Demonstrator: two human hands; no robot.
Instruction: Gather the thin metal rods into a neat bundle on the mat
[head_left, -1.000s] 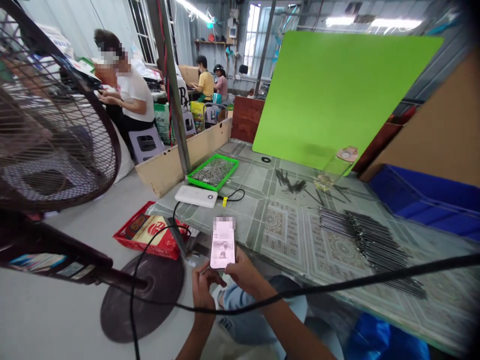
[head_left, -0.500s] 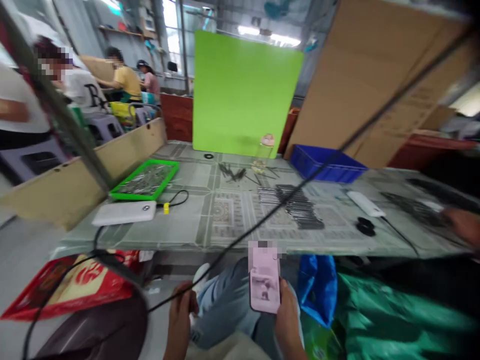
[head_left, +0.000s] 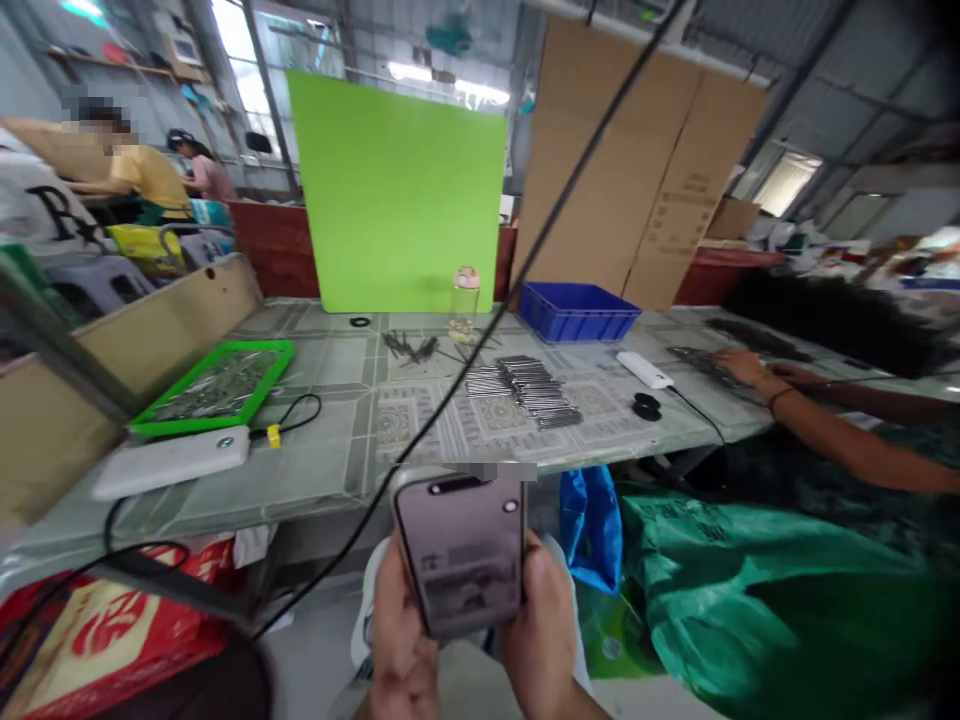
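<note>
I am holding a smartphone (head_left: 459, 555) up in both hands at the lower centre of the frame, its dark screen facing me and its body leaning slightly. My left hand (head_left: 399, 640) is wrapping around the phone's lower left side, while my right hand (head_left: 541, 625) is closing on its right edge, so both grips are shut on the phone and neither hand is touching anything else. Both forearms are coming up from the bottom edge of the frame. Just beyond the phone, a patterned table top (head_left: 337, 465) is stretching across the middle of the frame, with stacked steel rods (head_left: 525, 390) lying at its centre and a green tray (head_left: 210, 390) sitting at the left. A black cable (head_left: 517, 270) is hanging across the view from top centre toward lower left. At the right, a co-worker's hand (head_left: 739, 366) is resting on dark rods (head_left: 701, 360) on the table, and a green sack (head_left: 750, 590) is bulging at lower right.
</note>
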